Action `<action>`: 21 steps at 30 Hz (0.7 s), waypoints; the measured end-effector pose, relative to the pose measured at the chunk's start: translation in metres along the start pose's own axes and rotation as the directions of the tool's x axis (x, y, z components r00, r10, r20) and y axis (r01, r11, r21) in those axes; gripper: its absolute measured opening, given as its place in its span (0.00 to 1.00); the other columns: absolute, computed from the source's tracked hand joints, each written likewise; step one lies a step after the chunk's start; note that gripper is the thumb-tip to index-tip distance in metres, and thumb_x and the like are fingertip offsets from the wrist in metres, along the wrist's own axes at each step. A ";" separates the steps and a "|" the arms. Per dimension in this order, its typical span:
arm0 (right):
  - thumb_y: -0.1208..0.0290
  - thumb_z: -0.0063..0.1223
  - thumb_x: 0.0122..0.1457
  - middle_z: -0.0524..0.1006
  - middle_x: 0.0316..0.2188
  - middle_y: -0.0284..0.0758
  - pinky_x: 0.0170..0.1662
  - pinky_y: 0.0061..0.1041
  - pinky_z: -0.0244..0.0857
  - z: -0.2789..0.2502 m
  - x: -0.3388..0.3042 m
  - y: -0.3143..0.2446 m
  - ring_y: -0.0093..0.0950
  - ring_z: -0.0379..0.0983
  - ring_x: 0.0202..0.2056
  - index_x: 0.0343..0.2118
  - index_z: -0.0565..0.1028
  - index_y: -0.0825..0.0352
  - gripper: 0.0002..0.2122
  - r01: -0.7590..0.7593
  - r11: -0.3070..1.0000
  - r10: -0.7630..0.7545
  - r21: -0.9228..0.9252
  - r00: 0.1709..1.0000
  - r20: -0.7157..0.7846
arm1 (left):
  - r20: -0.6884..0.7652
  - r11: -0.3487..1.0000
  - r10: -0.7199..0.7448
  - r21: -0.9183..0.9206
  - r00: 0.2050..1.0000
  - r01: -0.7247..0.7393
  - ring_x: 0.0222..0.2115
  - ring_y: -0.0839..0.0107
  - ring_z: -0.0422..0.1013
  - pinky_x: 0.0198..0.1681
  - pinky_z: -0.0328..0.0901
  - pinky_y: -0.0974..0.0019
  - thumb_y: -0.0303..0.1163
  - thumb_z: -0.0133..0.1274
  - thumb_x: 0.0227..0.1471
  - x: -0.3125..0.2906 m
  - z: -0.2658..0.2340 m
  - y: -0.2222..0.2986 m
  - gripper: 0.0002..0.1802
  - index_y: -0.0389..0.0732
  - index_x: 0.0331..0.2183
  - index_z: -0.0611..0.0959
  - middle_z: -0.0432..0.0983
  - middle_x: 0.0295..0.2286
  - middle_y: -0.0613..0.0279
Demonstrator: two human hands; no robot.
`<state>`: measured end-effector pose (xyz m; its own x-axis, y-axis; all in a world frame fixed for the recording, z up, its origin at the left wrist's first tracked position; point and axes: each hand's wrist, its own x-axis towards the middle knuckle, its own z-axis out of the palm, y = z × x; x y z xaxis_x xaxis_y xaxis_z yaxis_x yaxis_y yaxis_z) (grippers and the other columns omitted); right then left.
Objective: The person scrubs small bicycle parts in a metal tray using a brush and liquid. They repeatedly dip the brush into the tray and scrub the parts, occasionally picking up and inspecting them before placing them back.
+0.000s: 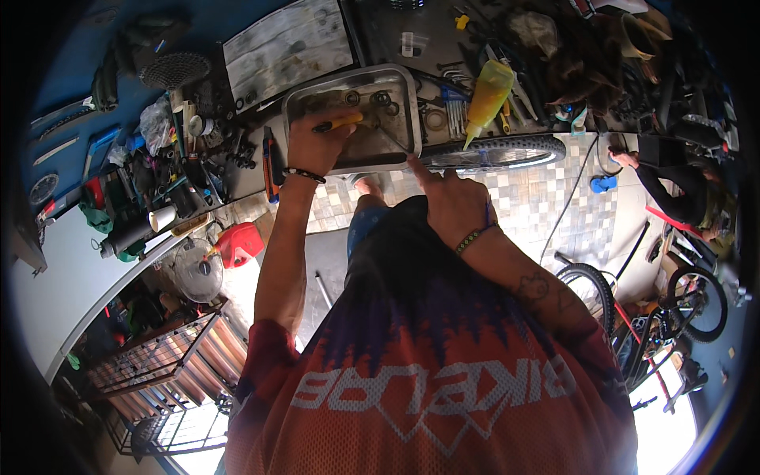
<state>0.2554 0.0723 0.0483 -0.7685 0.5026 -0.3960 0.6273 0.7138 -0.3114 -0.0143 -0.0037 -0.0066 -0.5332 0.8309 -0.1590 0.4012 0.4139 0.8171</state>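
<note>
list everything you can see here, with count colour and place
metal tray: 1, silver, on the bench ahead of the hands
small round parts: a few, dark, inside the tray
tool with yellow handle: 1, yellow and black, in the left hand over the tray
squeeze bottle: 1, yellow-green, right of the tray
wheel: 1, black tyre, lying right of the tray
hex keys: a set, blue holder, between tray and bottle
sprocket cluster: 1, dark, far left on the bench
fan: 1, white, on the floor at left
bicycle: 1, dark, lower right
other person: 1, dark sleeve, right edge
left hand: 1, gripping the tool
right hand: 1, forefinger on the tray's rim
</note>
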 end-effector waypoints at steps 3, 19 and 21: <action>0.75 0.55 0.62 0.84 0.32 0.46 0.36 0.42 0.81 -0.003 0.001 -0.002 0.42 0.86 0.30 0.74 0.68 0.51 0.35 -0.011 1.000 0.011 0.003 1.000 0.023 | 0.041 0.988 0.107 0.103 0.993 -0.111 0.43 0.62 0.87 0.51 0.78 0.63 0.28 0.72 0.51 -0.007 0.013 0.015 0.16 0.53 0.44 0.95 0.91 0.41 0.59; 0.70 0.55 0.65 0.85 0.35 0.44 0.30 0.38 0.81 -0.004 0.001 0.001 0.38 0.88 0.31 0.71 0.71 0.53 0.29 0.024 0.999 -0.024 -0.028 0.999 0.029 | 0.040 0.997 -0.065 0.055 0.997 0.063 0.44 0.68 0.87 0.50 0.79 0.66 0.27 0.70 0.55 -0.008 0.009 0.021 0.14 0.47 0.45 0.95 0.91 0.43 0.56; 0.70 0.55 0.65 0.85 0.34 0.44 0.30 0.38 0.81 -0.002 0.001 0.002 0.38 0.88 0.31 0.71 0.71 0.53 0.29 0.030 0.999 -0.029 -0.029 0.999 0.013 | -0.052 0.985 -0.007 0.171 0.999 0.015 0.39 0.63 0.87 0.46 0.79 0.62 0.31 0.71 0.54 -0.007 0.005 0.011 0.14 0.50 0.44 0.95 0.91 0.39 0.55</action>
<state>0.2558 0.0752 0.0491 -0.7850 0.4751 -0.3976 0.6003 0.7421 -0.2982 -0.0030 -0.0034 0.0006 -0.5742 0.8075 -0.1351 0.5142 0.4841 0.7080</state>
